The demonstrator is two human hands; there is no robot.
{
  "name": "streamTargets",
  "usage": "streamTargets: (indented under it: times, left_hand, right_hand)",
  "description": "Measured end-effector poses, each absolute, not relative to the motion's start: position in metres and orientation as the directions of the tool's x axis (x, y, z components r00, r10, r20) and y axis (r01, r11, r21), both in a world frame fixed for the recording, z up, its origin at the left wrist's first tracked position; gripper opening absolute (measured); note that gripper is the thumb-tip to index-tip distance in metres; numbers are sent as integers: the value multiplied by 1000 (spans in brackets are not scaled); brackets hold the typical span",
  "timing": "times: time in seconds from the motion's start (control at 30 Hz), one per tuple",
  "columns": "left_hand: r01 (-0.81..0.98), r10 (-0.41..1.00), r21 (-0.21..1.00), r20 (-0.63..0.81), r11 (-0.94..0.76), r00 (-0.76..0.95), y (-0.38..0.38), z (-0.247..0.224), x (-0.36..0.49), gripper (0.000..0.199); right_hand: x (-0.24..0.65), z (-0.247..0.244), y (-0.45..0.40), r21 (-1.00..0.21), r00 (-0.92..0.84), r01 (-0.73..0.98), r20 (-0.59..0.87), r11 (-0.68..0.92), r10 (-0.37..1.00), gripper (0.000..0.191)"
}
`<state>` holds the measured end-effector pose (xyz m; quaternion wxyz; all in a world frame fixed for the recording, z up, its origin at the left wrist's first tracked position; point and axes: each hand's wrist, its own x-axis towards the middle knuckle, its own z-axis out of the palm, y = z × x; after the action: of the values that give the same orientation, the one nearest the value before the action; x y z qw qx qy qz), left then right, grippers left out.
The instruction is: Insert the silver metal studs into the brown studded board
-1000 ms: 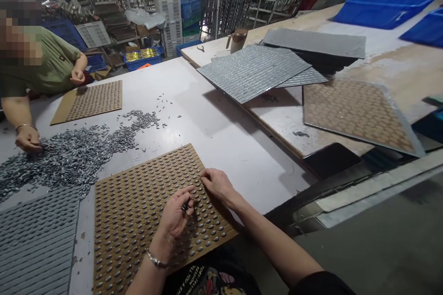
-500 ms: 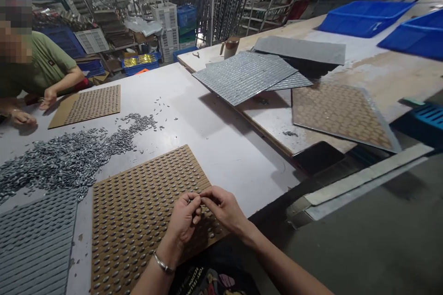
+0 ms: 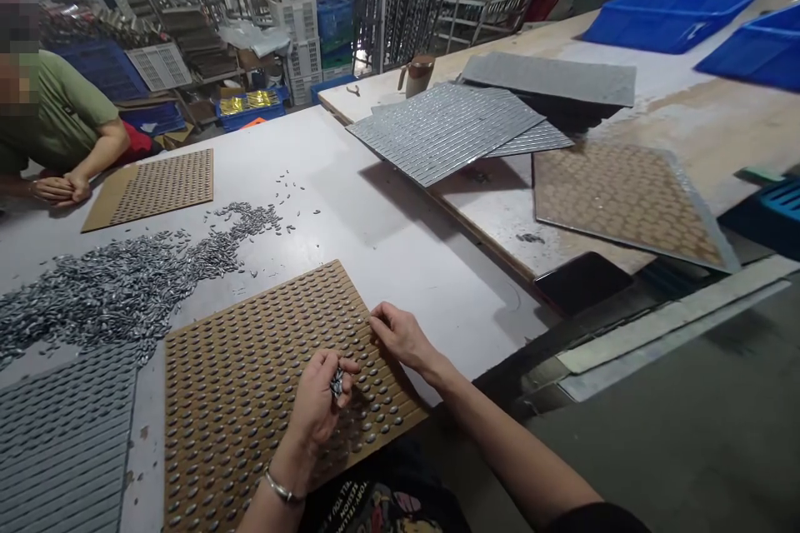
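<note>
A brown board [image 3: 250,366] with rows of small grey oval metal pieces set on it lies in front of me. My left hand [image 3: 316,400] hovers over the board's right half, fingers curled round several loose metal pieces [image 3: 337,383] that show in the palm. At the board's right edge, my right hand [image 3: 403,339] has its thumb and fingertips pinched together, touching or just above the surface. Whatever is between those fingertips is too small to make out. Left of the board sits a grey ridged sheet [image 3: 62,441].
A large heap of loose metal pieces [image 3: 118,287] covers the table's left. Across it, a person in a green shirt [image 3: 68,100] has both hands by another studded board [image 3: 162,187]. Silvery sheets [image 3: 450,129], a dark phone [image 3: 584,281] and blue trays [image 3: 675,12] are at right.
My right hand has parted from my left and moved right and up to the board's edge. The left hand has turned, showing the pieces. The other person's hands have come together.
</note>
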<state>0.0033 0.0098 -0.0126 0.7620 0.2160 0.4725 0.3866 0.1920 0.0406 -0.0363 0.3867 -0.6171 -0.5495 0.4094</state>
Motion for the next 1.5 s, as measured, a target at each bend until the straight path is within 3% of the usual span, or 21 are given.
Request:
streamTargets:
  times: [0.1, 0.3, 0.47, 0.67, 0.9, 1.13, 1.5]
  left_hand:
    - [-372, 783, 689, -567, 622, 257, 12, -15, -1, 38]
    - [-441, 787, 656, -557, 613, 265, 17, -17, -4, 40]
    - [-468, 782, 634, -566, 616, 262, 17, -20, -3, 41]
    - [-474, 764, 609, -586, 636, 272, 18, -22, -2, 39]
    - [-474, 770, 617, -580, 628, 265, 18, -20, -2, 36]
    - [-483, 764, 606, -594, 632, 253, 16, -21, -1, 39]
    - [-493, 765, 603, -595, 628, 246, 19, -22, -3, 38]
  right_hand:
    - [193, -39, 41, -946, 83, 282, -143, -161, 986, 13]
    - [197, -44, 42, -842, -82, 529, 74, 107, 994, 20]
    - [190, -43, 47, -786, -99, 618, -59, 14, 993, 12]
    - [183, -46, 52, -665, -87, 747, -59, 26, 994, 11]
    - [184, -43, 54, -773, 26, 632, -46, -52, 999, 6]
    - [180, -51, 60, -675, 81, 734, -34, -83, 996, 10]
    - [185, -46, 67, -711, 78, 699, -29, -75, 997, 15]
